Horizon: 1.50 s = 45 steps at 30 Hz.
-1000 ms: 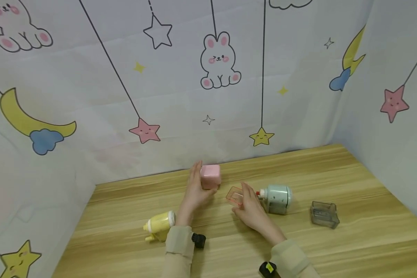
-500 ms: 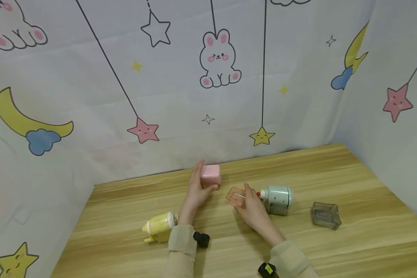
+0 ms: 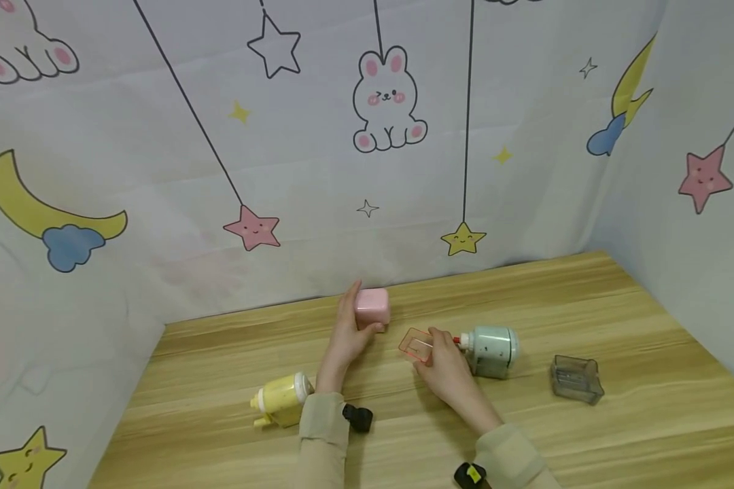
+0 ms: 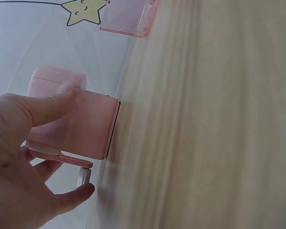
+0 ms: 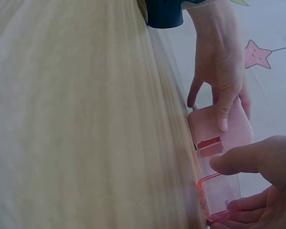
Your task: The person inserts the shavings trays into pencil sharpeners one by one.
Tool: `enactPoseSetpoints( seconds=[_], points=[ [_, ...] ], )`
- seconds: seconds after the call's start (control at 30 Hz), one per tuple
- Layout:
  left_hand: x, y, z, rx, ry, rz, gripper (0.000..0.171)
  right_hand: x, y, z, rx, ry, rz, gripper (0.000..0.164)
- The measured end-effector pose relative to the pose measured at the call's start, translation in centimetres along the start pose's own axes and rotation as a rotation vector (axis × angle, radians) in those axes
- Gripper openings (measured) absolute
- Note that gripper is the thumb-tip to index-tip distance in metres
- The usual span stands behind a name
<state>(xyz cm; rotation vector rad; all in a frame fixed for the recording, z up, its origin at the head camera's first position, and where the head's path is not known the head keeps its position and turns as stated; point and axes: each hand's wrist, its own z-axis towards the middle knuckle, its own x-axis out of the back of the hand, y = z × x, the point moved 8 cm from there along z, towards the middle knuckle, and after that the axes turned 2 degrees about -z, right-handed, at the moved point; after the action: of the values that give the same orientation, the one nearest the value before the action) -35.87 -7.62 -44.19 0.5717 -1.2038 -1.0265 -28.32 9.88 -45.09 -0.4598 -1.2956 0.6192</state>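
At the back of the table stands a pink crank pencil sharpener [image 3: 373, 307], gripped from its left side by my left hand [image 3: 346, 343]. In the left wrist view, the thumb lies across the sharpener's body [image 4: 86, 121], and its crank handle [image 4: 84, 176] sits by my fingertips. My right hand [image 3: 449, 373] pinches a see-through pink shavings drawer [image 3: 413, 345] a short way to the right of the sharpener. The right wrist view shows the drawer [image 5: 219, 195] between thumb and fingers, facing the sharpener's open slot [image 5: 210, 145].
A pale green sharpener [image 3: 492, 350] lies just right of my right hand. Farther right is a grey see-through drawer [image 3: 577, 379]. A yellow sharpener [image 3: 283, 401] lies left of my left forearm. A cartoon-printed cloth [image 3: 318, 170] hangs behind the table.
Both hands stay almost still with the sharpener and the drawer in them. The head view has shifted slightly.
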Motion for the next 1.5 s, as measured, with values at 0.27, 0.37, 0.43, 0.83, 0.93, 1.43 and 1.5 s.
enactPoseSetpoints(
  seconds=[0.27, 0.37, 0.43, 0.83, 0.93, 1.43, 1.5],
  points=[
    [0.05, -0.05, 0.05, -0.010, 0.008, 0.055, 0.085, 0.12, -0.18, -0.13, 0.010, 0.008, -0.004, 0.067],
    [0.03, -0.20, 0.08, 0.007, 0.010, 0.069, 0.082, 0.14, -0.17, -0.16, 0.014, 0.012, -0.009, 0.066],
    [0.05, -0.32, 0.10, 0.024, 0.013, 0.077, 0.080, 0.14, -0.18, -0.17, 0.016, 0.012, -0.010, 0.066],
    [-0.07, -0.35, 0.16, 0.014, 0.003, 0.060, 0.076, 0.09, -0.38, -0.30, 0.041, 0.023, -0.011, 0.064],
    [-0.09, -0.41, 0.04, 0.023, -0.005, 0.067, 0.075, -0.02, -0.33, -0.37, 0.041, 0.017, -0.010, 0.063],
    [-0.45, -0.17, -0.32, 0.014, -0.096, 0.009, 0.072, 0.04, -0.38, -0.29, 0.073, 0.028, -0.011, 0.060],
    [-0.50, -0.04, -0.35, 0.000, -0.107, 0.004, 0.072, 0.04, -0.33, -0.23, 0.075, 0.024, -0.008, 0.059]
  ],
)
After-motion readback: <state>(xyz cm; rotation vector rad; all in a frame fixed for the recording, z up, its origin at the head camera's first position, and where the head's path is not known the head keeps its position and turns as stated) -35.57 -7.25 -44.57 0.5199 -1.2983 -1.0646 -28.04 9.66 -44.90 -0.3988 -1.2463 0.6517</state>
